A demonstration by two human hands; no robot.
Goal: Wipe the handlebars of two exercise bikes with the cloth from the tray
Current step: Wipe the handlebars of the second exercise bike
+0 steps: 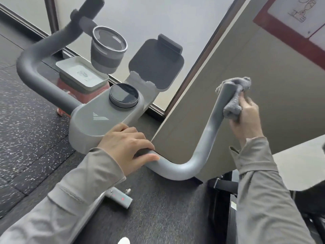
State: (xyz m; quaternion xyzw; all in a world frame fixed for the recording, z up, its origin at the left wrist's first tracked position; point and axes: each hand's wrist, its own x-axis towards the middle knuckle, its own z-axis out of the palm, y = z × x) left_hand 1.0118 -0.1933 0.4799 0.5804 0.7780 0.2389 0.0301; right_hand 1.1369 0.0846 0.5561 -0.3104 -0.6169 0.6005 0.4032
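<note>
A grey exercise bike handlebar (207, 136) curves out on both sides of a console with a round dark display (124, 95). My right hand (247, 118) grips a grey cloth (234, 101) wrapped around the upper end of the right bar. My left hand (125, 145) holds the lower part of that same bar, close to the console. The left bar (33, 71) bends up and away to a dark grip at the top left. A white tray (81, 73) sits on a red stool behind the console and shows no cloth in it.
A grey cup holder (108, 50) and a dark phone holder (156, 65) stand above the console. A frosted glass wall and a beige wall (246, 71) lie close behind the right bar. The floor is dark speckled rubber. A small grey device (119, 198) lies below.
</note>
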